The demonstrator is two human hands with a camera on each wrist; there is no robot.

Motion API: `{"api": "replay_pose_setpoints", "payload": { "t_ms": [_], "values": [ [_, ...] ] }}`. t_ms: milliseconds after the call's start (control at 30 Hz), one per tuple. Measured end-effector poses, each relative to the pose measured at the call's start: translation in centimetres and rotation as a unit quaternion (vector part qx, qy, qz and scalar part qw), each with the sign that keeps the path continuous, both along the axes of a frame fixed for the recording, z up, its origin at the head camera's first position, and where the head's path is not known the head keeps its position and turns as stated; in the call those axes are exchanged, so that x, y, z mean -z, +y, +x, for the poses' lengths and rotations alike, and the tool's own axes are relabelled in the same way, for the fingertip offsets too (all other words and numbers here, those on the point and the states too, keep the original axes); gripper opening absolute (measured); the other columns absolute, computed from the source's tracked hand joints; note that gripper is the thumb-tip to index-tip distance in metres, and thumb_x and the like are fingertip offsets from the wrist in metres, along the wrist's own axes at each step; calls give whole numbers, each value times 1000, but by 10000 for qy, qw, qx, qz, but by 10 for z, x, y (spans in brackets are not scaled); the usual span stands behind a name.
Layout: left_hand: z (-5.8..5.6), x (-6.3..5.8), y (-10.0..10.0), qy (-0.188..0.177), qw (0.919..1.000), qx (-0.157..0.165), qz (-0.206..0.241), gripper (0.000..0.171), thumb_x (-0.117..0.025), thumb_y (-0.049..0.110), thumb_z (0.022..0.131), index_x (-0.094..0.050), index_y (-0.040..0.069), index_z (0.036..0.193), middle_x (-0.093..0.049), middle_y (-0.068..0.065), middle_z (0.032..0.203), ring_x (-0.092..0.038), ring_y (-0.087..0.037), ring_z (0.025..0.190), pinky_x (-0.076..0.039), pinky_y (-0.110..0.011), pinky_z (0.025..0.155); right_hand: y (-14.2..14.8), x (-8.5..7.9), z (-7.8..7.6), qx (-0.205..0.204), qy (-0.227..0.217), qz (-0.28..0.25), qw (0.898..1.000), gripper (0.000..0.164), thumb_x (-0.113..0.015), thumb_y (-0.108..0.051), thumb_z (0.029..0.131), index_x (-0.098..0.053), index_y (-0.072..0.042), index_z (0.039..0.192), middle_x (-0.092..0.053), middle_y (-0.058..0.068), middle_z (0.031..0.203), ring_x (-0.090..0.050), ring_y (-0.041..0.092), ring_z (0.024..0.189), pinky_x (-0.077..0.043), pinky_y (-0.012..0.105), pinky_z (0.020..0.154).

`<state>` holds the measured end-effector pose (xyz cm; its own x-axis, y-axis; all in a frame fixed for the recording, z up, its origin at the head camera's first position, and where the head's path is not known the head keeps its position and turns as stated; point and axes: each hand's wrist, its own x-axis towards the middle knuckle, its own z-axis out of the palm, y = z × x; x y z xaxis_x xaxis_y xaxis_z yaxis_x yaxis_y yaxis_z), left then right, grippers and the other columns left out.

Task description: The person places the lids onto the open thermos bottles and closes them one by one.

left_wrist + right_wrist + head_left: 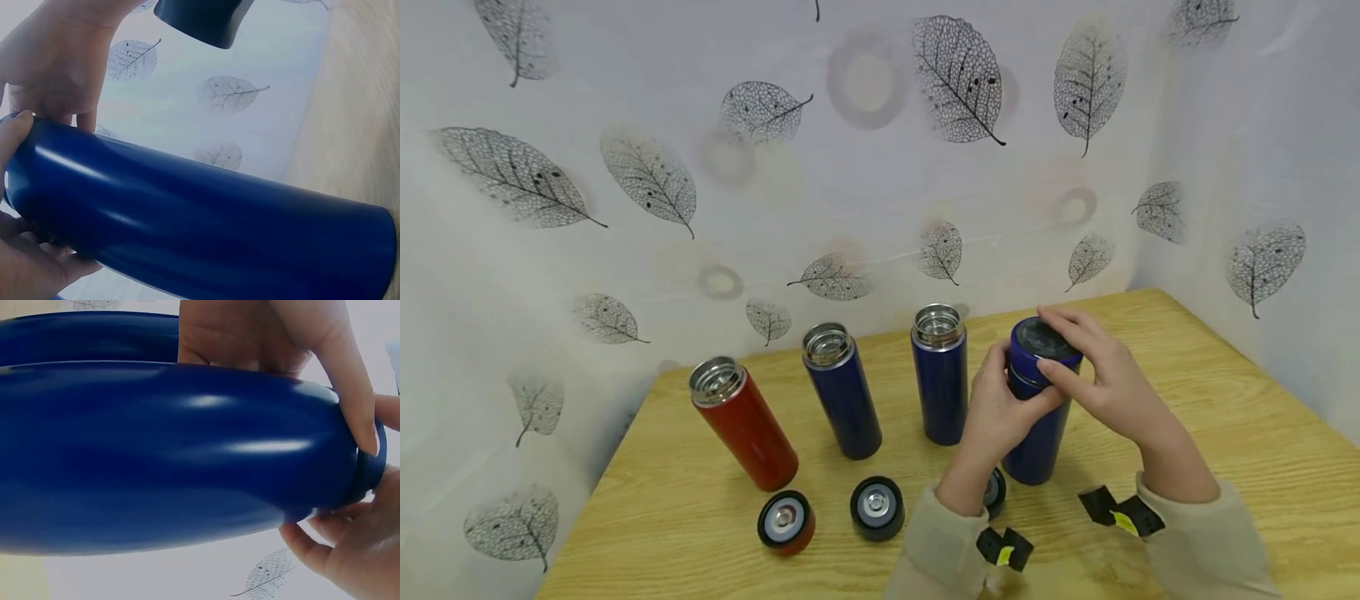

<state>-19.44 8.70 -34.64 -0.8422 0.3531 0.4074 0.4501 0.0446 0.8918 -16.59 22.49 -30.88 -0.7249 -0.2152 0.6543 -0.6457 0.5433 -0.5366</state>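
Observation:
In the head view, a dark blue thermos bottle (1036, 446) stands upright at the right of the row with its blue lid (1039, 337) on top. My left hand (1000, 408) grips the upper body just below the lid, thumb across the front. My right hand (1108, 379) holds the lid from the right, its thumb and fingers spread around the rim. In the left wrist view the blue body (206, 219) runs across the frame, and the right hand (69, 56) appears behind it. The right wrist view shows the left hand's thumb (359, 419) against the neck.
To the left stand two lidless blue bottles (846, 400) (942, 387) and a lidless red bottle (748, 433). In front lie a red-sided lid (786, 521), a dark lid (877, 508) and another lid (995, 493), partly behind the left wrist. Leaf-patterned sheeting (865, 192) surrounds the wooden table (662, 517).

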Motion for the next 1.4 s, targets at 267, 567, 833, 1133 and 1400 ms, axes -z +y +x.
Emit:
{"api": "replay_pose_setpoints", "payload": {
  "t_ms": [267, 567, 833, 1133, 1400],
  "values": [
    [0, 1, 0, 74, 9999, -41, -75, 56, -71, 21, 76, -42, 11, 123, -50, 4, 114, -49, -5, 99, -43, -21, 78, -9, 2, 1, 1118, -209, 100, 9935, 65, -73, -18, 73, -44, 2, 127, -40, 20, 110, -43, 33, 94, -37, 48, 74],
    [0, 0, 0, 60, 10000, 14, -9, 53, -69, 23, 77, -43, 10, 122, -51, 4, 110, -51, -4, 95, -45, -21, 75, -3, 5, -3, 464, 32, 84, 9989, 57, -60, -10, 82, -38, -6, 134, -39, 18, 127, -38, 36, 111, -32, 56, 82],
    [1, 1, 0, -2, 10000, -55, -32, 54, -70, 24, 76, -43, 10, 121, -51, 5, 108, -52, -4, 92, -45, -20, 73, -2, 3, 1, 162, 88, -45, 9998, 59, -59, 2, 79, -38, -7, 134, -43, 14, 127, -39, 17, 116, -29, 17, 90],
    [0, 1, 0, 196, 9995, -171, -167, 57, -71, 22, 76, -42, 10, 123, -50, 3, 113, -50, -5, 99, -44, -21, 78, -10, 2, 0, 977, -248, -11, 9949, 57, -70, -15, 76, -46, -2, 126, -43, 17, 108, -44, 30, 92, -38, 47, 73],
    [1, 2, 0, 144, 9997, -118, -149, 54, -70, 24, 76, -43, 10, 121, -51, 3, 110, -51, -4, 94, -45, -20, 74, -6, 0, 5, 650, -336, -22, 9973, 56, -66, -12, 79, -42, -4, 129, -40, 17, 117, -41, 33, 102, -34, 52, 78]
  ]
}}
